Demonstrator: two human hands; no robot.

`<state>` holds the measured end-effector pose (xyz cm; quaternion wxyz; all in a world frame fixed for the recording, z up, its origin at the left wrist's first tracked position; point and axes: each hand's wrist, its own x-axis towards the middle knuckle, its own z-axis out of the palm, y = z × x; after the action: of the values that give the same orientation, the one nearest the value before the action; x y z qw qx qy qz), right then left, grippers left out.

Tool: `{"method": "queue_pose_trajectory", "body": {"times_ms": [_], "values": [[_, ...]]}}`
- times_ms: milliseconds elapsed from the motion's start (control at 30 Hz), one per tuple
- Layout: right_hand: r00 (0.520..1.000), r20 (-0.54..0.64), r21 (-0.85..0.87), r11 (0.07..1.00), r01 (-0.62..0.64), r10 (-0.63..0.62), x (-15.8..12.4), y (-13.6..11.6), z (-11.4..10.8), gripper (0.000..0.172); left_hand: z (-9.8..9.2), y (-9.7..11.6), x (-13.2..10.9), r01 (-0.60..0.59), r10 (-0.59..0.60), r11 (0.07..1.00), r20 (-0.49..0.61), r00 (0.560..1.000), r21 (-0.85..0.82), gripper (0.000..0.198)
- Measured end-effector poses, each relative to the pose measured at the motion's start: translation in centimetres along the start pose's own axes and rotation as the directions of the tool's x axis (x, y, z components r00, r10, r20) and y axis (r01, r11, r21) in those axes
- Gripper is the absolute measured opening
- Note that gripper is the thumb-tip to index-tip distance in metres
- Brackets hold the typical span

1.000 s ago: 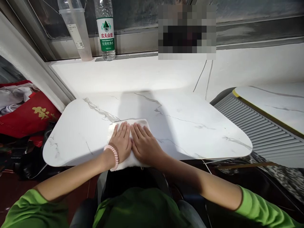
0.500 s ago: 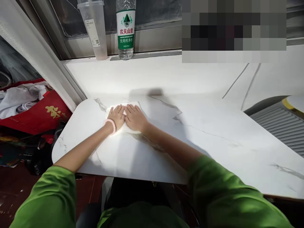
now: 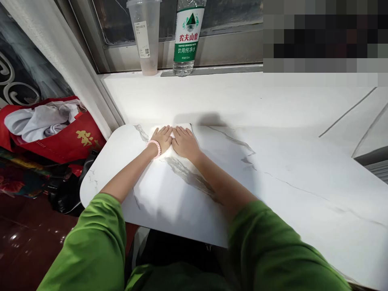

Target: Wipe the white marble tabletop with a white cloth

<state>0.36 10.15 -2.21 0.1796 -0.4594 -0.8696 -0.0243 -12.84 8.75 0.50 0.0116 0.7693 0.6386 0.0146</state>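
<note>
My left hand (image 3: 163, 139), with a pink coiled band around its wrist, lies flat on a white cloth (image 3: 170, 152). Beside it, my right hand (image 3: 185, 142) is also flat on the cloth, its fingers pointing toward the wall. The two thumbs meet or nearly meet. Both hands cover most of the cloth, whose outline blends into the bright white, grey-veined tabletop (image 3: 291, 165). The fingertips are close to the tabletop's back edge.
On the window ledge stand a clear lidded plastic cup (image 3: 148, 44) and a water bottle (image 3: 187, 40) with a green-and-white label. Left of the table, a red bag (image 3: 65, 141) holds white cloth items, near a pale curtain (image 3: 57, 52). A grey ridged object (image 3: 378, 165) shows at the right.
Both hands have slid with the cloth a little farther toward the wall, still pressed flat. My view has turned left, so the ledge items appear farther right.
</note>
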Motion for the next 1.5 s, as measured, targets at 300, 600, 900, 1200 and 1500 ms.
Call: {"method": "queue_pose_trajectory", "body": {"times_ms": [300,600,900,1200,1500], "values": [[0.965,-0.137,0.026,0.973,0.228,-0.223,-15.2,-8.4,-3.7,0.056,0.6,3.8,-19.3,-0.09,0.087,0.996,-0.13,0.988,-0.012,0.056],[0.974,0.01,0.046,0.973,0.225,-0.225,-11.7,-10.5,-3.3,0.058,0.1,0.2,-18.4,-0.032,0.03,0.999,-0.064,0.998,-0.028,0.056],[0.996,0.067,0.09,0.995,0.049,-0.055,5.0,-11.6,1.6,0.058,-1.5,-11.8,-4.9,0.041,-0.041,0.999,0.019,0.999,0.033,0.057],[0.989,0.017,0.18,0.973,0.142,-0.147,9.2,-13.3,3.7,0.057,-1.5,-15.8,-4.8,0.154,-0.155,0.987,0.009,0.988,0.045,0.056],[0.961,0.065,0.212,0.945,0.25,-0.269,-0.3,-17.8,-0.1,0.058,-1.1,-12.1,-17.0,0.174,-0.173,0.984,-0.024,0.985,0.044,0.059]]}}
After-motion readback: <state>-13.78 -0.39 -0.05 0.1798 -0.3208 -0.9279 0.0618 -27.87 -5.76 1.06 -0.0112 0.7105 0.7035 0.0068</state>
